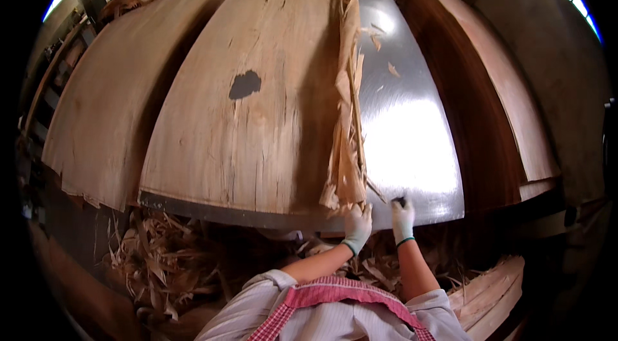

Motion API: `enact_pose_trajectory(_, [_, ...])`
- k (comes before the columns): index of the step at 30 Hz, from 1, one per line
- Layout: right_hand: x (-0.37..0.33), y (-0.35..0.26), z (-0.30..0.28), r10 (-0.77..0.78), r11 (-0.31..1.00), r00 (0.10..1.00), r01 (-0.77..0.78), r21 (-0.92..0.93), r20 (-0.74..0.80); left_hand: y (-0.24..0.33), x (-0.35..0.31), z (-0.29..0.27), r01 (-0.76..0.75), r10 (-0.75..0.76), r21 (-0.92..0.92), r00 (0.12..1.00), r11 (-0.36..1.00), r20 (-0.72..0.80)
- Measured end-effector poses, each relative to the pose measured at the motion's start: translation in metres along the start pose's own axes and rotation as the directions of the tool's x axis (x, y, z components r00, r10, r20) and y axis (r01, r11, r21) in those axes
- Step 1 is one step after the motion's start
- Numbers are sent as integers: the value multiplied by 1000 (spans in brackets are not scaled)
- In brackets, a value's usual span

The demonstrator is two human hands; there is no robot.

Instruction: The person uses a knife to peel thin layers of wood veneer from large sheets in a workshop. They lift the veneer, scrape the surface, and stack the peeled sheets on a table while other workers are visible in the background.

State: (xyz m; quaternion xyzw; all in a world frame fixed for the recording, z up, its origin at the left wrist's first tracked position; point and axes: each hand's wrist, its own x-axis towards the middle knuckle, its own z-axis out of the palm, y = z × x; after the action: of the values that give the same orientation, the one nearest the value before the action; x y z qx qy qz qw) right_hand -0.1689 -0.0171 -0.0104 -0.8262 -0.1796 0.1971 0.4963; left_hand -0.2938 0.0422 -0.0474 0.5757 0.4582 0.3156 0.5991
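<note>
A large pale wood veneer sheet lies on a shiny metal-topped table, with a dark hole left of its middle. Along the sheet's right edge runs a long, torn and curled veneer strip. My left hand, in a white glove, is closed at the strip's near end, by the table's front edge. Just to the right, my right hand, also gloved, is closed round a small black object; most of it is hidden in the fingers, and its kind cannot be made out.
Veneer stacks stand left and right of the table. Below the front edge lies a heap of veneer scraps, with broader pieces at lower right. Small wood chips rest on the metal.
</note>
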Motion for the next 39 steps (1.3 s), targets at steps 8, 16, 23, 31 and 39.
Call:
enact_pose_trajectory(8, [-60,-150,69,-406,732,865,501,-462,293,-22,-54,12,110,-115,34,973,993,199])
enact_pose_trajectory(16, [-23,-107,117,-221,531,949,312,-788,227,-41,-77,14,110,-12,-275,942,955,335])
enact_pose_trajectory(23, [-6,-113,95,-181,705,974,224,-673,134,17,-42,-39,689,-151,-374,573,620,806])
enact_pose_trajectory(31, [9,-194,30,-349,915,926,370,-160,146,53,-4,-69,383,-152,-385,847,840,510])
enact_pose_trajectory(39, [73,-85,-54,-154,976,987,146,163,35,88,15,50,-50,64,-73,980,996,190])
